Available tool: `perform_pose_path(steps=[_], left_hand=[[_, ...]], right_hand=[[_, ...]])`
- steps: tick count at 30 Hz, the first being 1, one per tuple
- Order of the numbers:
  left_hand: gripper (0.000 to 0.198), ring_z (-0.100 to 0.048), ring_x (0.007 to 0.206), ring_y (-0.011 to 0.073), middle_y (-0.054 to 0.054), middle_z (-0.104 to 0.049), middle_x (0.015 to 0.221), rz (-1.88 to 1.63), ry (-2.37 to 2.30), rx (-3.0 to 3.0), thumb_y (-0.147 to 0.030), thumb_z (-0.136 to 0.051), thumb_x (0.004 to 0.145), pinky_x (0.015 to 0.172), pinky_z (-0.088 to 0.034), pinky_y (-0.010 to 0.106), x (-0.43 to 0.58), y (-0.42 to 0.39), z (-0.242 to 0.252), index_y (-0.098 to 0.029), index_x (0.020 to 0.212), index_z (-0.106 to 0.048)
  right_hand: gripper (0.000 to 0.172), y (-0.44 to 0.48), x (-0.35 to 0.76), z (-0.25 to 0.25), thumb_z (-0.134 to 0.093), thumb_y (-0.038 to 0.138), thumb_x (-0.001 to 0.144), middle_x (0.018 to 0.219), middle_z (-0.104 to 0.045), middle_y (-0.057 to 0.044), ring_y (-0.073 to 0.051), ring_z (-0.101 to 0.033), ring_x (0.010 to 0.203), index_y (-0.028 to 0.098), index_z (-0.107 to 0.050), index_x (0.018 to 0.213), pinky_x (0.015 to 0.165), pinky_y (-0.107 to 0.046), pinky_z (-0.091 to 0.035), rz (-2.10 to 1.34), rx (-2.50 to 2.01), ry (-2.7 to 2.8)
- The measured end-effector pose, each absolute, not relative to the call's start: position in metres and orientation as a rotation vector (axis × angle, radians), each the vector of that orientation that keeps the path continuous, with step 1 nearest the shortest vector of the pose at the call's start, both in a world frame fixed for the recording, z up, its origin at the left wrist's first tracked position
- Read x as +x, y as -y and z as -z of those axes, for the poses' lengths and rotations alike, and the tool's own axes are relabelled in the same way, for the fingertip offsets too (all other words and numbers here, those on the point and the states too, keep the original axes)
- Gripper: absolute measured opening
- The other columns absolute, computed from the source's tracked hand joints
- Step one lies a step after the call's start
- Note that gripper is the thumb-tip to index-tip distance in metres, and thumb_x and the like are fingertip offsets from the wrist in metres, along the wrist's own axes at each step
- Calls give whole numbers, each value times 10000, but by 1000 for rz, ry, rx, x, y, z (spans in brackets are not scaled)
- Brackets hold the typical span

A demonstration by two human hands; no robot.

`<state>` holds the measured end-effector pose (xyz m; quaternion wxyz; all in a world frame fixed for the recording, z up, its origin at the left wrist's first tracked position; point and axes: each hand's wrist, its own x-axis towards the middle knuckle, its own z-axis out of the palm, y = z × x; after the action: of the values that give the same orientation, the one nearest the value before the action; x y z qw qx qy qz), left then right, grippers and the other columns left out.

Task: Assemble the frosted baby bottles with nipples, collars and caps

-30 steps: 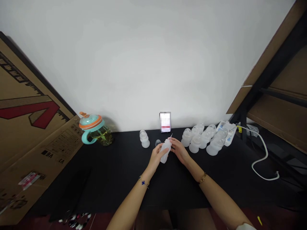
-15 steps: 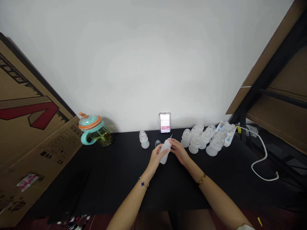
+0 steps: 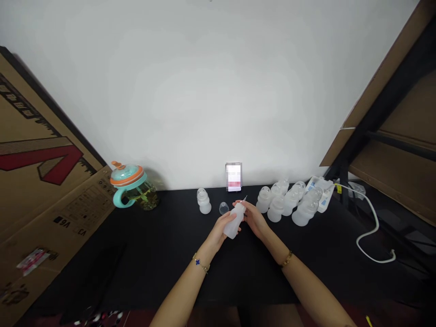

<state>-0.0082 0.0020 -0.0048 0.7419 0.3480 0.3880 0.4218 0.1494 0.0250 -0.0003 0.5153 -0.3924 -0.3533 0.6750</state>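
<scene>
My left hand (image 3: 220, 229) is wrapped around the body of a frosted white baby bottle (image 3: 232, 228), which it holds tilted above the black table. At the bottle's neck, the fingers of my right hand (image 3: 254, 219) are closed around the top. A thin pale tip (image 3: 244, 199) sticks up from there; its lower part is hidden by my fingers. Just behind my left hand lies a clear dome cap (image 3: 224, 208) on the table. One capped baby bottle (image 3: 204, 202) stands further left. Several more capped baby bottles (image 3: 276, 210) are grouped to the right.
A phone (image 3: 234, 177) with a lit screen leans on the wall. At the left stands a teal-handled glass jug (image 3: 134, 186) beside a large cardboard box (image 3: 68, 222). A white cable (image 3: 376, 218) curls over the right side, near an open white package (image 3: 325, 190).
The bottle has tipped further, its base moving left and toward me along with my left hand. The dome cap behind it shows more fully.
</scene>
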Motion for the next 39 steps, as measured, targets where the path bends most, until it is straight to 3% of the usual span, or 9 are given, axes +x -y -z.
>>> perform_pose_path(steps=[11,18,29,33,39], left_hand=[[490,-661,661,155,91,-726,961,-985,-917,886,-464,-814,738,618,-532,261,-6,2,-3,-143,1095,-716],[518,-656,657,157,66,-713,931,-1017,-959,932,-488,-831,700,637,-523,271,-5,2,-4,-156,1084,-726],[550,-649,718,190,44,-712,870,-1086,-980,1000,-488,-856,654,667,-543,304,-2,3,-4,-160,1072,-715],[546,-635,678,174,38,-706,850,-1087,-984,1026,-483,-845,672,660,-535,295,-2,3,-1,-157,1084,-698],[499,-659,770,206,52,-723,900,-1125,-989,1099,-460,-824,708,704,-523,292,-3,0,8,-164,1089,-697]], right_hand=[[386,-26,150,3,-723,530,781,1120,-748,-88,-299,-634,1081,225,-766,1014,819,-367,-484,-1601,-955,839],[366,-27,150,5,-747,519,770,1082,-755,-93,-303,-644,1085,226,-776,988,886,-397,-482,-1604,-946,821],[355,-30,151,10,-763,506,760,1107,-757,-90,-307,-645,1107,231,-781,984,904,-410,-489,-1617,-939,813],[357,-29,151,10,-767,510,759,1097,-758,-83,-306,-644,1108,236,-782,987,903,-407,-493,-1614,-944,811],[330,-29,150,10,-758,481,776,1083,-761,-78,-286,-649,1089,228,-786,986,891,-377,-494,-1619,-944,800]])
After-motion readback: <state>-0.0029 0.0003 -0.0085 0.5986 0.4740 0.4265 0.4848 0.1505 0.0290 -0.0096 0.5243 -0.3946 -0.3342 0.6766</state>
